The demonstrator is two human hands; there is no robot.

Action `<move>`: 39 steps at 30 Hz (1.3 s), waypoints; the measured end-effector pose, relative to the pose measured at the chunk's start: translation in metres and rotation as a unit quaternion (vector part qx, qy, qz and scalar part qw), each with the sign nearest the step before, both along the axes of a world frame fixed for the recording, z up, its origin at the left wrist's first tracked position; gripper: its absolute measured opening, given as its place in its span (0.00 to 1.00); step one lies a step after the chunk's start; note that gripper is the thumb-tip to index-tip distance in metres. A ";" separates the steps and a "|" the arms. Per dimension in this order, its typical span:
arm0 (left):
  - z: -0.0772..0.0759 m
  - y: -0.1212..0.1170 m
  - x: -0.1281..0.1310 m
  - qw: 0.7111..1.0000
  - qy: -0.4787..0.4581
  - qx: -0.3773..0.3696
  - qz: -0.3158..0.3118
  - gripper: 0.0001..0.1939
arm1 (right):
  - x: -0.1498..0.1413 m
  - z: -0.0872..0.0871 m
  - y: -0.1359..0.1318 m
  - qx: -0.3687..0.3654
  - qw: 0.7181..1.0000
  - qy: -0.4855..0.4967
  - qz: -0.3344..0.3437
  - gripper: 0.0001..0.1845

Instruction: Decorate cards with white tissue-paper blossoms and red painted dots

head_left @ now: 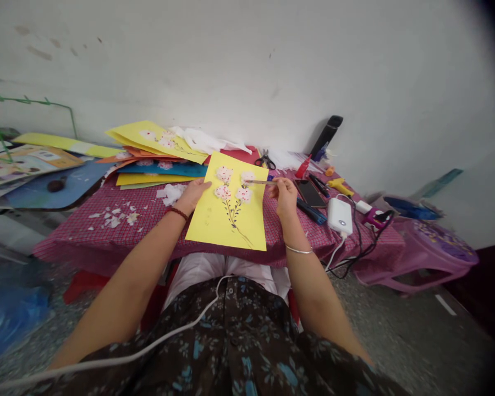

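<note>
My left hand [196,193] grips the left edge of a yellow sheet of paper [206,228], tilted up at the table's front edge. On the sheet are several white paper flowers [243,194] dotted with red, above a drawn brown stem with dark leaves. My right hand [285,195] pinches a thin, pen-like stick [260,182], perhaps a pen or brush; its exact kind is unclear. Its tip lies over the upper right flower [248,176]. Whether the tip touches the flower cannot be made out.
Folded coloured cards [160,179] are stacked at back left, near white paper scraps [114,218]. Scissors [265,160] lie behind the sheet. To the right are a phone [311,193], a white power bank [340,215] with cables and a purple stool [429,258]. A white cable [148,346] crosses my lap.
</note>
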State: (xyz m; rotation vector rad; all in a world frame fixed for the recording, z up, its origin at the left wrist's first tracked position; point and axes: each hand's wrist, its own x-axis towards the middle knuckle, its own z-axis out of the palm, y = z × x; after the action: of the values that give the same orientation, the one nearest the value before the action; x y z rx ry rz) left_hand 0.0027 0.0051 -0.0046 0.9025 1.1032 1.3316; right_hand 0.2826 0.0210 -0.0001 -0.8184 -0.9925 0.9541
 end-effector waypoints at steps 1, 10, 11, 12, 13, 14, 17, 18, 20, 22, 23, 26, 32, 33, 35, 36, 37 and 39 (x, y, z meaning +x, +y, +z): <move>0.000 0.000 0.000 1.000 -0.001 0.001 0.000 0.14 | 0.001 0.001 0.000 -0.005 1.000 0.013 -0.002 0.11; 0.001 0.002 -0.004 0.999 -0.037 0.013 0.013 0.17 | 0.011 0.011 -0.005 -0.056 0.989 0.133 0.030 0.12; 0.002 0.002 -0.005 0.999 -0.041 0.015 0.012 0.17 | 0.012 0.012 -0.005 -0.060 0.988 0.139 0.034 0.13; 0.003 0.001 -0.005 0.999 -0.045 0.017 0.012 0.17 | 0.012 0.013 -0.006 -0.063 0.987 0.145 0.037 0.14; 0.004 0.001 -0.005 0.999 -0.048 0.020 0.011 0.18 | 0.013 0.013 -0.006 -0.066 0.986 0.148 0.040 0.15; 0.005 -0.001 -0.005 0.998 -0.052 0.024 0.010 0.18 | 0.013 0.014 -0.006 -0.068 0.985 0.151 0.042 0.15; 0.007 -0.004 -0.004 0.997 -0.061 0.038 0.011 0.20 | 0.011 0.014 -0.008 -0.064 0.986 0.139 0.072 0.15; 0.008 -0.004 -0.004 0.997 -0.064 0.042 0.011 0.20 | 0.009 0.013 -0.009 -0.054 0.986 0.124 0.094 0.15; 0.008 -0.005 -0.003 0.997 -0.065 0.047 0.009 0.20 | 0.003 0.013 -0.012 -0.026 0.985 0.078 0.149 0.15; 0.008 -0.004 -0.003 0.997 -0.063 0.048 0.007 0.19 | -0.007 0.014 -0.017 0.001 0.983 0.032 0.180 0.16; 0.007 -0.004 -0.002 0.997 -0.061 0.047 0.006 0.19 | -0.013 0.015 -0.021 0.013 0.984 0.016 0.178 0.17; 0.005 -0.002 -0.002 0.997 -0.055 0.046 0.001 0.17 | -0.036 0.021 -0.037 0.052 0.990 -0.025 0.126 0.16; 0.001 -0.001 0.000 0.997 -0.050 0.061 0.002 0.18 | -0.078 0.022 -0.063 0.126 0.972 -0.189 0.065 0.12; 0.001 0.000 0.000 0.997 -0.049 0.063 0.003 0.18 | -0.081 0.020 -0.065 0.129 0.967 -0.210 0.056 0.11; 0.001 0.000 0.000 0.997 -0.047 0.063 0.002 0.17 | -0.083 0.015 -0.066 0.131 0.960 -0.245 0.032 0.11; 0.001 0.000 0.001 0.997 -0.046 0.061 -0.001 0.16 | -0.083 0.014 -0.066 0.130 0.957 -0.258 0.018 0.10; 0.002 0.000 0.001 0.997 -0.045 0.058 -0.004 0.16 | -0.082 0.013 -0.067 0.127 0.955 -0.268 0.007 0.10; 0.002 0.001 0.001 0.998 -0.045 0.053 -0.009 0.14 | -0.079 0.015 -0.068 0.120 0.955 -0.270 -0.001 0.10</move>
State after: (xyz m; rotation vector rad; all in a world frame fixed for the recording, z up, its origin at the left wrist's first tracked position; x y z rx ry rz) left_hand 0.0040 0.0057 -0.0027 0.9195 0.9611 1.4138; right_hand 0.2040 -0.0474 0.0144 -0.8918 -1.5459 0.5957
